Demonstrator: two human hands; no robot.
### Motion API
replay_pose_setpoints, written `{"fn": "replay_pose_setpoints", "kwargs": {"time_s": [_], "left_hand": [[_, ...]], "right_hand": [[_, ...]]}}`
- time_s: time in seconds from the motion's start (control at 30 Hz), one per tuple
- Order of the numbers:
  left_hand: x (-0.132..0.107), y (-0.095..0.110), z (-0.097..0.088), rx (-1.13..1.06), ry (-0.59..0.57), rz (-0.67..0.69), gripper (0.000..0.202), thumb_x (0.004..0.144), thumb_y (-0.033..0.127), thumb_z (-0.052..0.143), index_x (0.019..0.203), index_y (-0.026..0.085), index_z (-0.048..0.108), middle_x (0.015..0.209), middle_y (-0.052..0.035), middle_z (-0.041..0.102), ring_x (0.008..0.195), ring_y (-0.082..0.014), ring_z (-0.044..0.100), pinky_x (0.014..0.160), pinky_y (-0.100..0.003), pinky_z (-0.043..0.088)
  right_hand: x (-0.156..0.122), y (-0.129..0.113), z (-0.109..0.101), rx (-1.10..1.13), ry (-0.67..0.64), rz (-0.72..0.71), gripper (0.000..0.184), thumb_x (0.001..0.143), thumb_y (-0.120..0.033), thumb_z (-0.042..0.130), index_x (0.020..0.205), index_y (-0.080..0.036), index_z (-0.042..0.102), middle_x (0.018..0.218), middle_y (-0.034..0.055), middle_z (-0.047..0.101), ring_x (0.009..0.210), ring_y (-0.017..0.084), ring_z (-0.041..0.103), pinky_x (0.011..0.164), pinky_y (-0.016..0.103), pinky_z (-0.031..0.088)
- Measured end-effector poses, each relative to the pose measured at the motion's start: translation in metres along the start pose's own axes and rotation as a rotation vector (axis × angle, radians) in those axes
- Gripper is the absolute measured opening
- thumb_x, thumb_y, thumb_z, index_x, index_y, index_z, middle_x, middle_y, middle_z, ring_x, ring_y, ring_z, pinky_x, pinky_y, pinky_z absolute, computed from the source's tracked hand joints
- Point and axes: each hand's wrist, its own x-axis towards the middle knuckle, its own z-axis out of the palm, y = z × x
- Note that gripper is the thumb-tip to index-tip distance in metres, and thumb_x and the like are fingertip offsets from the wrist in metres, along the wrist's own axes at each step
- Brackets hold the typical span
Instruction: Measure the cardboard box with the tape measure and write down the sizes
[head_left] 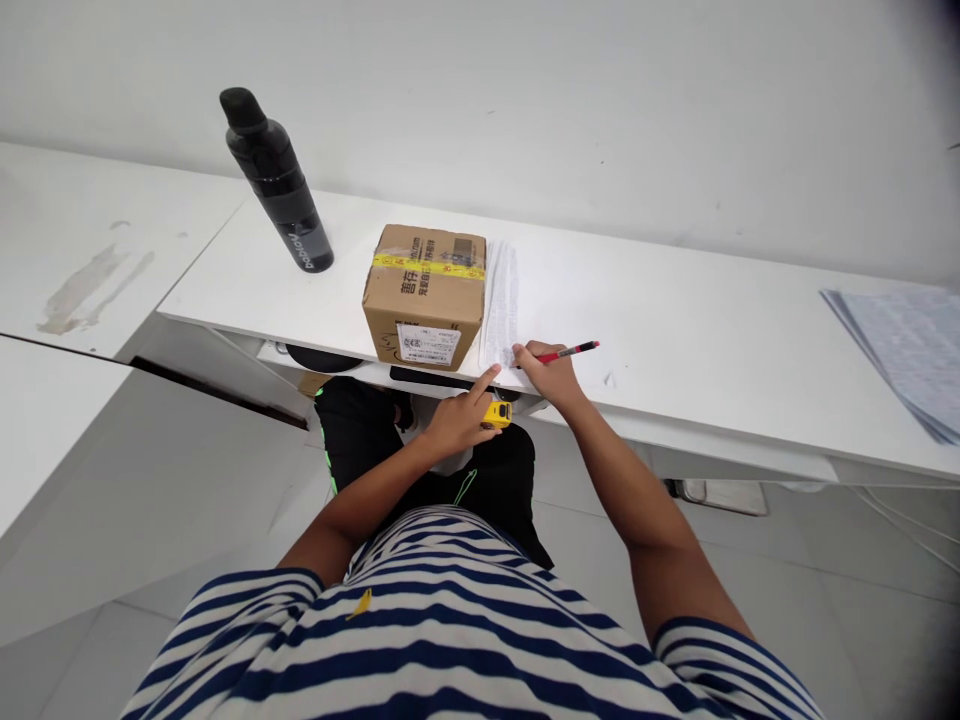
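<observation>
A red pen (pixel 576 351) is gripped in the closed fingers of the right hand (pixel 551 375), at the near end of the text-covered paper (pixel 501 305) on the white table (pixel 690 330); its tip is hard to make out beside the fingers. In the left hand (pixel 456 418), which is partly curled with the index finger stretched toward the paper, a yellow object (pixel 499 414) (apparently a tape measure) is held, its left part hidden by the fingers. Whether the paper is touched by that fingertip cannot be told. The paper is flanked on its left by a taped cardboard box (pixel 426 290), beyond which a black bottle (pixel 281 190) is stood. Farther right, a paper stack (pixel 904 350) is cut off by the frame.
</observation>
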Motion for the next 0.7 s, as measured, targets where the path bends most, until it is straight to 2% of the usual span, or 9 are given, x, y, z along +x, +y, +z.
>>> {"fn": "replay_pose_setpoints", "kwargs": {"time_s": [0.13, 0.27, 0.63, 0.7], "left_hand": [[0.0003, -0.0009, -0.0011, -0.035, 0.008, 0.002, 0.044, 0.088, 0.053, 0.065, 0.116, 0.018, 0.064, 0.171, -0.0133, 0.029, 0.103, -0.0293, 0.073, 0.066, -0.038, 0.057], [0.0011, 0.0, -0.0014, -0.036, -0.004, -0.009, 0.045, 0.088, 0.053, 0.066, 0.117, 0.018, 0.064, 0.168, -0.0147, 0.034, 0.102, -0.03, 0.073, 0.067, -0.039, 0.057], [0.0013, -0.0022, 0.0034, 0.048, -0.006, -0.001, 0.046, 0.088, 0.054, 0.065, 0.118, 0.019, 0.063, 0.174, -0.0121, 0.022, 0.097, -0.0289, 0.073, 0.068, -0.042, 0.057], [0.0014, -0.0026, 0.0046, 0.053, 0.001, 0.006, 0.045, 0.088, 0.053, 0.066, 0.116, 0.018, 0.063, 0.174, -0.0131, 0.021, 0.096, -0.0281, 0.073, 0.067, -0.042, 0.057]], "right_hand": [[-0.0006, 0.0012, 0.001, -0.012, 0.06, -0.001, 0.048, 0.087, -0.057, 0.061, 0.054, -0.025, 0.048, 0.052, -0.0005, 0.052, 0.058, 0.017, 0.049, 0.058, 0.033, 0.042], [-0.0007, 0.0028, 0.0005, -0.031, 0.0, -0.019, 0.049, 0.087, -0.058, 0.061, 0.055, -0.025, 0.046, 0.053, 0.0, 0.053, 0.061, 0.018, 0.053, 0.059, 0.034, 0.042], [-0.0011, 0.0029, 0.0012, -0.002, 0.063, -0.037, 0.054, 0.088, -0.062, 0.06, 0.053, -0.026, 0.043, 0.05, -0.0008, 0.048, 0.056, 0.017, 0.047, 0.056, 0.034, 0.04], [-0.0005, 0.0028, 0.0014, 0.0, 0.04, -0.038, 0.054, 0.088, -0.061, 0.062, 0.052, -0.025, 0.042, 0.049, -0.0013, 0.047, 0.056, 0.016, 0.046, 0.056, 0.033, 0.039]]}}
